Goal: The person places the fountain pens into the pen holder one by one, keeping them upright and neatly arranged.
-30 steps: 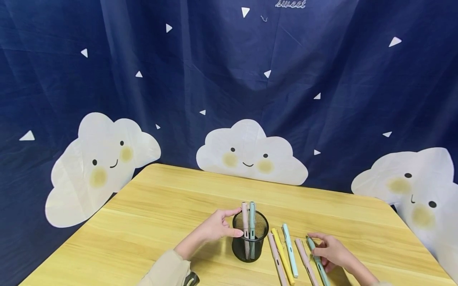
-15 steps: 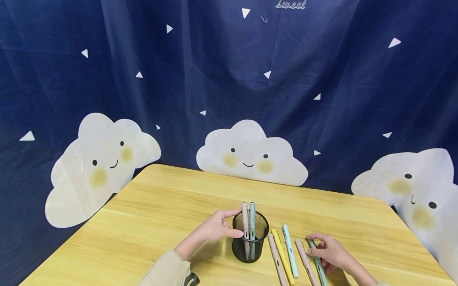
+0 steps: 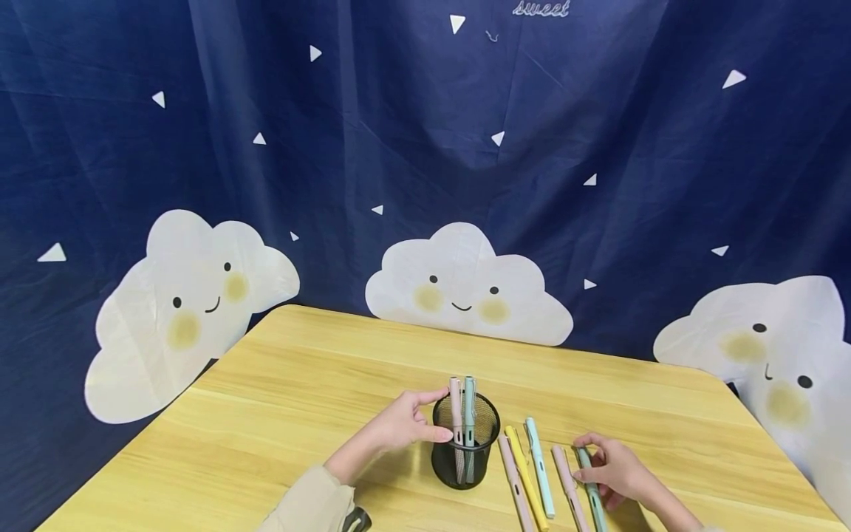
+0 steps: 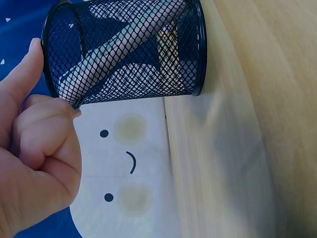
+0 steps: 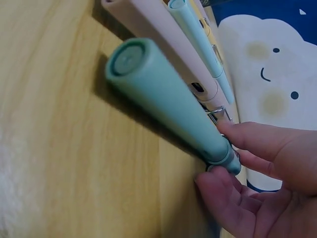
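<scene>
My left hand (image 3: pixel 399 425) holds the rim of a black mesh pen holder (image 3: pixel 447 467), with thumb and index finger at its left side. Inside the holder stand a pink pen (image 3: pixel 455 405) and a green pen (image 3: pixel 469 403), leaning slightly; in the left wrist view the mesh (image 4: pixel 124 54) partly veils them. Toward the right, my right hand (image 3: pixel 618 467) pinches another green pen (image 5: pixel 168 104) between thumb and fingers near its clip end. That pen lies low over the table, beside a second pink pen (image 3: pixel 570 484).
Between holder and right hand lie a light blue pen (image 3: pixel 540 473), a yellow pen (image 3: pixel 528 484) and a third pink pen (image 3: pixel 513 476), roughly parallel. The wooden table (image 3: pixel 319 355) meets a dark blue curtain (image 3: pixel 425 148) with white clouds at its far edge.
The green pen under my right hand has shifted slightly to the right at its far end, and the thumb sits a little differently. My left hand and the pen holder stay put.
</scene>
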`<state>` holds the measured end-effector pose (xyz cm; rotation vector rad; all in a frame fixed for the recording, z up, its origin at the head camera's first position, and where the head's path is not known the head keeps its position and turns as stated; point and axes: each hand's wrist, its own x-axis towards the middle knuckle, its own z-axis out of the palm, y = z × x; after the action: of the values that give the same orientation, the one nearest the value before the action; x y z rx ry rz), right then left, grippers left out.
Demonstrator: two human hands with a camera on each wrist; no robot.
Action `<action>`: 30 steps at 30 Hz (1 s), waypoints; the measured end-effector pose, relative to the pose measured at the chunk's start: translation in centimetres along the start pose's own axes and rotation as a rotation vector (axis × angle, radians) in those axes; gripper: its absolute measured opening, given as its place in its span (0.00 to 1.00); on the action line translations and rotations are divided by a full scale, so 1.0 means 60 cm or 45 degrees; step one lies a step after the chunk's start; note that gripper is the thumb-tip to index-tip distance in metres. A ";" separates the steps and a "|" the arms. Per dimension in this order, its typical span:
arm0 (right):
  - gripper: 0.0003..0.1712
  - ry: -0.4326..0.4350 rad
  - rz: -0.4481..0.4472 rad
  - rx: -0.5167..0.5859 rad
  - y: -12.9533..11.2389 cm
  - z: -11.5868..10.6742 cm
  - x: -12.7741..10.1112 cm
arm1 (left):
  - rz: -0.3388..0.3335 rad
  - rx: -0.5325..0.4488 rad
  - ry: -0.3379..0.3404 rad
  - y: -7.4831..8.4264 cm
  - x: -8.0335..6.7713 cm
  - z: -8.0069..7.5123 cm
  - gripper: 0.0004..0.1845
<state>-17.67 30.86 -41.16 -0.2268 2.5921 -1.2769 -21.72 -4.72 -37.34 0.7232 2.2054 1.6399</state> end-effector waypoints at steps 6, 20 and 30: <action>0.26 0.010 0.024 0.024 -0.004 -0.001 0.003 | 0.005 0.003 0.002 0.001 0.001 0.000 0.37; 0.26 -0.053 -0.007 0.067 -0.004 -0.008 -0.002 | 0.020 0.032 0.001 -0.003 0.003 0.000 0.37; 0.20 0.002 -0.006 0.070 -0.009 -0.009 -0.003 | 0.010 0.015 -0.002 0.000 0.000 -0.001 0.37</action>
<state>-17.64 30.97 -40.40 -0.2224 2.5554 -1.3483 -21.75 -4.78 -37.34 0.7369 2.2156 1.6314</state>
